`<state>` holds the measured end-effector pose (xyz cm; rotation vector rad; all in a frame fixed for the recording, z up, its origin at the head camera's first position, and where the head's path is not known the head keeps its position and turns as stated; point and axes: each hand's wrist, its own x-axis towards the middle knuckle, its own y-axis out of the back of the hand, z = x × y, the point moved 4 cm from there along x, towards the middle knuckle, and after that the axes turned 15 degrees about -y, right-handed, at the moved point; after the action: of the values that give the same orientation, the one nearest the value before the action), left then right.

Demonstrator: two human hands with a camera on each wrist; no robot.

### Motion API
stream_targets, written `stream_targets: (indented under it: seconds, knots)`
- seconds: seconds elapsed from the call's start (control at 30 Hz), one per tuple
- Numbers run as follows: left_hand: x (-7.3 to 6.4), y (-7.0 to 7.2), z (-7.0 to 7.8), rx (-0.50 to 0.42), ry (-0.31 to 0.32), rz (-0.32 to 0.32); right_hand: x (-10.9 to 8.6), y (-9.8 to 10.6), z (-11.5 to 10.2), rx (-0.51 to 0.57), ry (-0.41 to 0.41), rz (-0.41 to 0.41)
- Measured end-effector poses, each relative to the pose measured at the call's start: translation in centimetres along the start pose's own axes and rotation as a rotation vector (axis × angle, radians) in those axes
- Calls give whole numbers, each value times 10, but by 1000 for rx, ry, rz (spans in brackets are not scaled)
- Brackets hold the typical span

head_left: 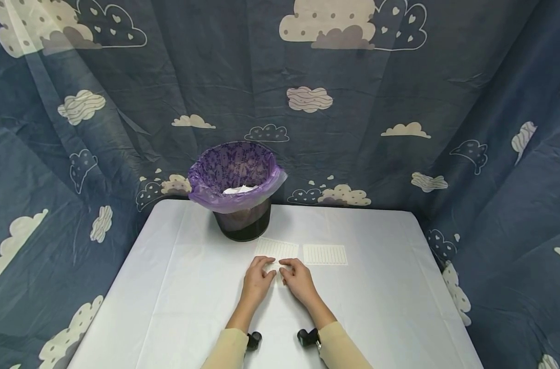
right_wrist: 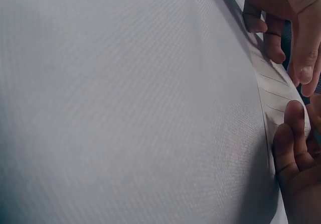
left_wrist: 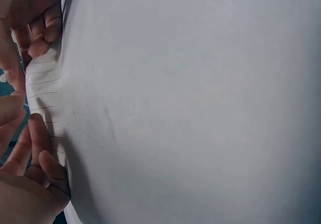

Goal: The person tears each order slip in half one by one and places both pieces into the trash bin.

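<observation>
My left hand (head_left: 255,281) and right hand (head_left: 298,281) face each other over the table, fingertips almost meeting. Between them is a lined white sheet of paper (left_wrist: 44,86), held by both hands with bent fingers and thumbs at its edges. In the right wrist view the same lined paper (right_wrist: 275,91) curves slightly between the fingers, which cover much of it. Just beyond the hands lies a second lined sheet (head_left: 280,248), set at a slight angle. A third lined sheet (head_left: 325,254) lies flat to its right.
A dark bin (head_left: 243,224) with a purple liner (head_left: 201,193) stands at the back left of the table, crumpled white paper (head_left: 240,189) inside it. White cloth (head_left: 390,287) covers the table. A blue cloud-patterned curtain (head_left: 224,87) hangs behind and at both sides.
</observation>
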<state>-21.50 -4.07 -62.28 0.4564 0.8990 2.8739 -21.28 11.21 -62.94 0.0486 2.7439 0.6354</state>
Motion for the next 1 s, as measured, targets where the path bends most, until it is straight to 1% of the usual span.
stream_targets:
  seconds: [0.13,0.27,0.33,0.43,0.57,0.67,0.77,1.0]
  knots:
    - [2,0,2,-8,4,-10,1,1,3,19,1,1]
    - [6,-1,3,-1,15,-36,1,2,4,34,5,10]
    - [7,-1,3,3,17,-46,1,3,3,34,20,19]
    - [8,-1,4,4,-4,-44,1,4,1,35,27,37]
    - [8,-1,3,-36,-12,-41,0,7,0,36,11,57]
    - [7,-1,4,-80,8,-45,-1,9,0,29,5,73]
    - [8,-1,6,-98,10,-44,-2,12,0,16,18,88]
    - [11,2,14,-99,-20,-44,-5,21,-7,-1,101,119]
